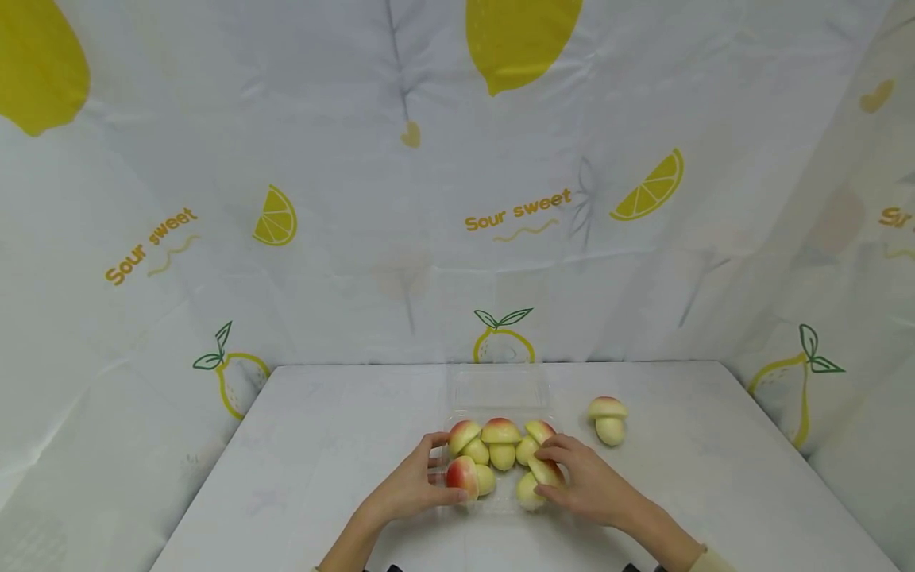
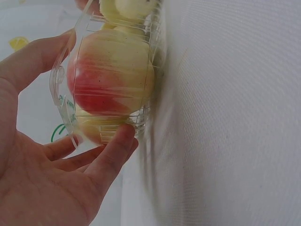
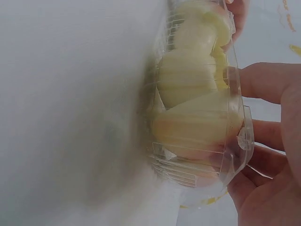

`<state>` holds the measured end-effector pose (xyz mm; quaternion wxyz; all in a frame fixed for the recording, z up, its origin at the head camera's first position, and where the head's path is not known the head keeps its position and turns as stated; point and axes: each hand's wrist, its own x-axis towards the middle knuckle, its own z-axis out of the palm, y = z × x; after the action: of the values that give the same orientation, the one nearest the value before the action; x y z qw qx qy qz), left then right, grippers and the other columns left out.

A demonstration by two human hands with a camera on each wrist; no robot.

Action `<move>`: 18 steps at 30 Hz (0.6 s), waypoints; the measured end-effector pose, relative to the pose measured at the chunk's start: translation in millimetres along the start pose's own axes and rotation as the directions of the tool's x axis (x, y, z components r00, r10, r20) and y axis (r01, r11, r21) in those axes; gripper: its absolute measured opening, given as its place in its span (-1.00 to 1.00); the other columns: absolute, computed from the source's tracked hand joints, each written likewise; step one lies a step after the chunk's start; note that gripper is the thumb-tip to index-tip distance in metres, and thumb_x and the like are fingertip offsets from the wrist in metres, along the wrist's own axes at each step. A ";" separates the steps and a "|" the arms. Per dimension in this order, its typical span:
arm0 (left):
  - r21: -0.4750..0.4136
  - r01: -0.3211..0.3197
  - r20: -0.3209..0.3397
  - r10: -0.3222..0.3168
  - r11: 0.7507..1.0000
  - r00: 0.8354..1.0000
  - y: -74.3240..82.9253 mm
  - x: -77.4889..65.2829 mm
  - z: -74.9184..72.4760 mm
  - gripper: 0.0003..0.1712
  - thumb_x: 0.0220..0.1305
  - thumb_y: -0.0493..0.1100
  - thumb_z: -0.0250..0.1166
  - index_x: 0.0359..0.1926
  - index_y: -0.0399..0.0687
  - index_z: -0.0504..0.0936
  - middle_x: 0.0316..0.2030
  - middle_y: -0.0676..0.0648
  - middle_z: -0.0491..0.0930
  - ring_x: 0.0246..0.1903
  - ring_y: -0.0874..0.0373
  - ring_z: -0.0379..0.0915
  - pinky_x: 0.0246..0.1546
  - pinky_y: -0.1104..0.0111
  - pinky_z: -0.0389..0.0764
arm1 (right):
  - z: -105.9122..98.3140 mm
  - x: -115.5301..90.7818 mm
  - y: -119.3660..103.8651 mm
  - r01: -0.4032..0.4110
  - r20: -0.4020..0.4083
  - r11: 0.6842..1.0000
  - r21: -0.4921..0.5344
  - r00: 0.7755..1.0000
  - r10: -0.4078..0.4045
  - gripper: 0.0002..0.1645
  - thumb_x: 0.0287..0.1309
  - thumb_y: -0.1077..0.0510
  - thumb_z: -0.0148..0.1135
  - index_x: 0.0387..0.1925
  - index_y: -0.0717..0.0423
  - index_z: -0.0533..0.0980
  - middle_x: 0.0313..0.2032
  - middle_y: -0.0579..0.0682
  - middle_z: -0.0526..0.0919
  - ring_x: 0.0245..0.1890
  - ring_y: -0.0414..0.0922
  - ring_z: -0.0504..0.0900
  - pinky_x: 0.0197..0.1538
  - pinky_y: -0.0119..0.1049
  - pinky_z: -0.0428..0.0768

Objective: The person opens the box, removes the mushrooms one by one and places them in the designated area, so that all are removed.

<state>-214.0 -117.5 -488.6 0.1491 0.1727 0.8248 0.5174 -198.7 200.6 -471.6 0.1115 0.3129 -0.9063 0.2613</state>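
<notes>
A clear plastic box [image 1: 495, 502] holds several mushroom-shaped pieces with pale yellow stems and red-and-yellow caps. My left hand [image 1: 411, 486] grips the box's left side, thumb near the front and fingers farther back. Through that wall, in the left wrist view, shows a red-and-yellow cap [image 2: 108, 70]. At the front right corner inside the box, my right hand [image 1: 588, 481] holds a mushroom-shaped piece [image 1: 530, 492] between thumb and fingers. In the right wrist view, thumb and fingertips reach over the box rim [image 3: 244, 136], and the wall partly blurs the pale pieces.
Behind the box its clear lid [image 1: 500, 388] lies folded back. One more mushroom-shaped piece [image 1: 609, 421] stands on the white table [image 1: 322, 421], right of the box. A lemon-print curtain [image 1: 343, 238] hangs behind the table and along both sides.
</notes>
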 end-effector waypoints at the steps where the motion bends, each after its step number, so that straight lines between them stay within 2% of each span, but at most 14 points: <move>1: 0.000 -0.001 0.000 0.001 1.000 1.000 -0.1 0.1 0.0 0.03 0.10 0.01 0.57 0.47 -0.05 0.20 0.46 -0.20 0.21 0.25 -0.28 0.39 0.17 -0.07 0.55 | 0.0 0.0 0.0 -0.005 0.006 1.000 -0.003 1.000 0.005 -0.53 0.06 -0.01 0.54 -0.06 0.17 0.66 -0.01 -0.03 0.61 -0.04 -0.03 0.61 0.03 -0.06 0.60; 9: -0.011 -0.003 0.002 0.003 1.000 1.000 -2.7 1.2 0.2 0.03 0.10 0.01 0.57 0.47 -0.04 0.20 0.47 -0.21 0.20 0.26 -0.29 0.38 0.18 -0.08 0.54 | 1.5 1.4 2.0 0.003 0.018 0.999 -0.041 1.000 -0.003 -0.54 0.08 -0.03 0.52 -0.08 0.17 0.67 -0.05 -0.05 0.65 -0.03 -0.03 0.61 0.04 -0.07 0.60; 18: -0.006 -0.003 0.000 0.003 1.000 1.000 -3.5 1.1 0.3 0.03 0.09 0.01 0.57 0.47 -0.04 0.20 0.47 -0.22 0.21 0.26 -0.30 0.38 0.18 -0.08 0.54 | 3.5 1.4 2.0 0.085 -0.050 0.996 -0.040 0.995 -0.087 -0.64 0.01 0.13 0.54 -0.13 0.16 0.69 -0.11 -0.12 0.66 -0.09 -0.11 0.60 -0.02 -0.14 0.62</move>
<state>-215.4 -118.2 -491.9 0.1491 0.1734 0.8230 0.5200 -201.2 199.4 -474.7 0.1521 0.3425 -0.8936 0.2469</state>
